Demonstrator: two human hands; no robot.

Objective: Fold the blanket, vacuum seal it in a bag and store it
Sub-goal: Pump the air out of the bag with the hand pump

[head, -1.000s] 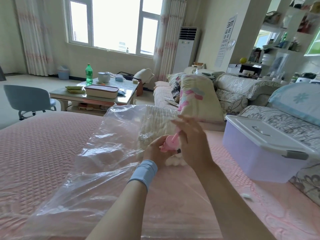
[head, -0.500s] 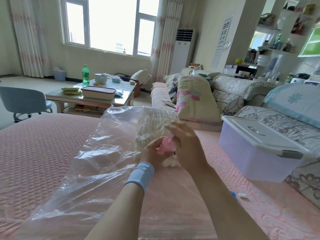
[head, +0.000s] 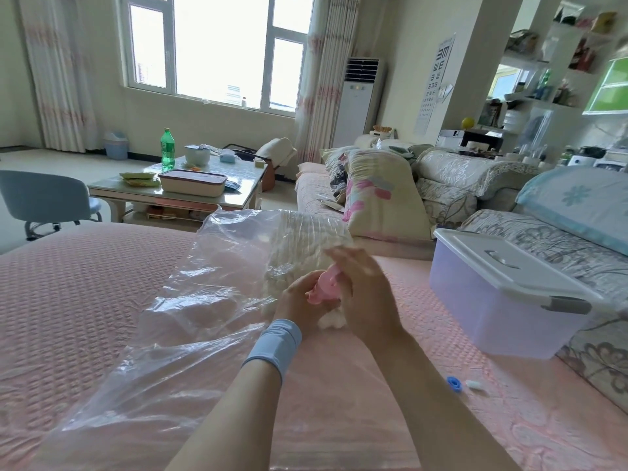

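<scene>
Hands (head: pixel 368 300) still on pump (head: pixel 323 288), bag (head: pixel 190 321) unmoved

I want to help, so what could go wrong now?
The left hand grips the pink pump, the right hand covers it; it might slip off the clear bag and leak air.
The bag lies crumpled around the blanket, so folds might trap air.
The blue cap lies loose on the bed and could get lost.
</scene>
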